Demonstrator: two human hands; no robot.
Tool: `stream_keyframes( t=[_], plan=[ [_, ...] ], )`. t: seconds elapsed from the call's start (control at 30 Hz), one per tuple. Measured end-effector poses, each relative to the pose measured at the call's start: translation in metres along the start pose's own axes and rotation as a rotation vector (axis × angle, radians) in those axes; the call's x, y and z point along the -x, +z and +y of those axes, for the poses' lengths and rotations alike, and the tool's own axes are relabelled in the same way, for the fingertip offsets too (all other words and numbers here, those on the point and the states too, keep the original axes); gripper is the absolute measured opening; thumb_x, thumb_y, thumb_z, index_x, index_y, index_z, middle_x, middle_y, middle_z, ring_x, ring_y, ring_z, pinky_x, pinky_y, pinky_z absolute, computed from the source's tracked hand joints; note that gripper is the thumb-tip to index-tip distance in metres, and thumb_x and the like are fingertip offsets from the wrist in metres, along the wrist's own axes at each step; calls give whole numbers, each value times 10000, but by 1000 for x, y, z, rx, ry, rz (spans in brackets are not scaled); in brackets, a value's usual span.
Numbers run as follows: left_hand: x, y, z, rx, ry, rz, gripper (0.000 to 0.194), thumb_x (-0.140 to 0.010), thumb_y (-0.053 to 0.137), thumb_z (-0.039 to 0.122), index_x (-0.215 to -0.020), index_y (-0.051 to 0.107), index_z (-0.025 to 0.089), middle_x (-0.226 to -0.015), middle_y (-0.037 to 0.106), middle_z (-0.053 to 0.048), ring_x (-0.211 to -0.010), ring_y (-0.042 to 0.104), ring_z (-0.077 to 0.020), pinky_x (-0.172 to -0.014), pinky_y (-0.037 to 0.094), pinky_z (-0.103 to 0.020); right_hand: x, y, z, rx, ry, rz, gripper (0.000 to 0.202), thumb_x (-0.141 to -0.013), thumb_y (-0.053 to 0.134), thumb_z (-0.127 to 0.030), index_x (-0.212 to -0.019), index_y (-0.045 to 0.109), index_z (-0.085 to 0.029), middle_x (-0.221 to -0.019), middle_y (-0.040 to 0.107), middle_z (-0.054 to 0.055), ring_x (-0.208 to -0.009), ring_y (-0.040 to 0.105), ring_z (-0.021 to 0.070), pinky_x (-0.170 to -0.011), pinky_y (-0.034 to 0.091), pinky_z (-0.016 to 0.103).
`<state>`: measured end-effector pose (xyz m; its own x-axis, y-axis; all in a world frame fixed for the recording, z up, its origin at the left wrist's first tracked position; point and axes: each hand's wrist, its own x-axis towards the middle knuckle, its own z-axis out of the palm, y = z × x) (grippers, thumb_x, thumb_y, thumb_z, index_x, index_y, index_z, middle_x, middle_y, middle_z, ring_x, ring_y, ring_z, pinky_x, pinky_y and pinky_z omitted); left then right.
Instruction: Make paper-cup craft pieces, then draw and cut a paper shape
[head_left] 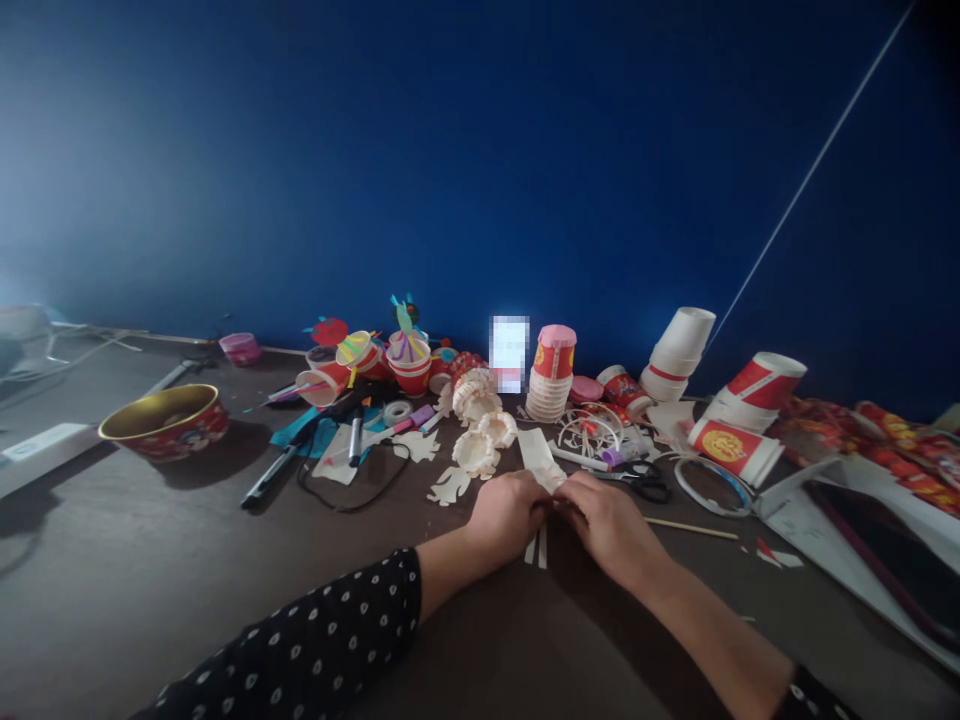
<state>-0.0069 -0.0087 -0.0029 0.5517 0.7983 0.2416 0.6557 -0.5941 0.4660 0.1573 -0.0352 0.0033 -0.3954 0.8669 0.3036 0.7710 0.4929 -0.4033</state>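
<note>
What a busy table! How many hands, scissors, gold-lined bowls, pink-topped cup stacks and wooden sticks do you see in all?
Hands: 2, left hand and right hand, both on white paper
Scissors: 1
Gold-lined bowl: 1
Pink-topped cup stack: 1
Wooden stick: 1
Total: 6

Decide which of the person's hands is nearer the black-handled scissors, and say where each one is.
Right. The right hand is just below and left of the scissors in the picture; the left hand lies farther left.
</note>
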Motion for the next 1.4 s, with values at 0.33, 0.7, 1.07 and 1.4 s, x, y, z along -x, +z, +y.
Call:
stream_keyframes(
  t=[0.33,0.7,1.07,1.4],
  plan=[
    [-1,-2,5,-76,-49,-41,162,-781,518,154,-773,680,161,-805,650,-47,-786,589,-178,-706,448,-241,-1,3,3,49,2,31,198,-848,428,-108,-914,590,-202,-843,626,41,-781,590,183,-694,427,287],
    [-2,-3,3,-85,-79,-72,163,-756,536,169,-827,683,166,-824,658,-52,-801,598,-196,-708,461,-264,-1,2,2,68,10,14,183,-857,430,-127,-912,589,-201,-855,633,43,-799,597,182,-690,426,279],
    [-1,-2,3,-78,-93,-47,167,-762,525,153,-841,671,172,-831,662,-43,-797,597,-183,-708,454,-247,0,5,5,30,-22,29,196,-868,418,-127,-934,588,-199,-873,631,50,-823,595,189,-707,438,293],
    [-4,0,-2,-79,-53,-53,169,-745,539,164,-819,691,173,-826,667,-41,-793,597,-187,-704,451,-251,0,3,4,40,-29,35,178,-861,443,-119,-923,593,-192,-867,633,50,-817,600,187,-701,438,278]
  ],
)
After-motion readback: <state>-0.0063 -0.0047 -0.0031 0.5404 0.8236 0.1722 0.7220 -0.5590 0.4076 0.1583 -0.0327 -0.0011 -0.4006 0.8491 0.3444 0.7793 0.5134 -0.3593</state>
